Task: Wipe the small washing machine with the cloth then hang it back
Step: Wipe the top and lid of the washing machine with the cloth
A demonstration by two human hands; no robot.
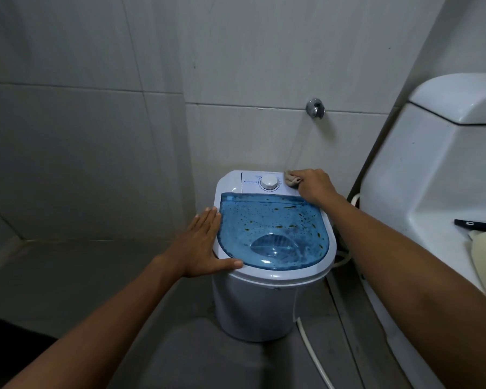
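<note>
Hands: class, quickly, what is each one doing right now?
Left hand: open, flat against the washing machine rim.
Right hand: closed on the cloth, at the control panel.

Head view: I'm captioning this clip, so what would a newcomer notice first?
The washer in the middle, its blue lid speckled with dirt. The right hand presses a cloth on the panel beside the dial; the left hand lies flat on the washer's left rim.

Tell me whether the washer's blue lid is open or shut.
Shut. The blue lid lies flat within the washing machine's white rim, no gap showing, while the left hand rests flat on its left edge.
</note>
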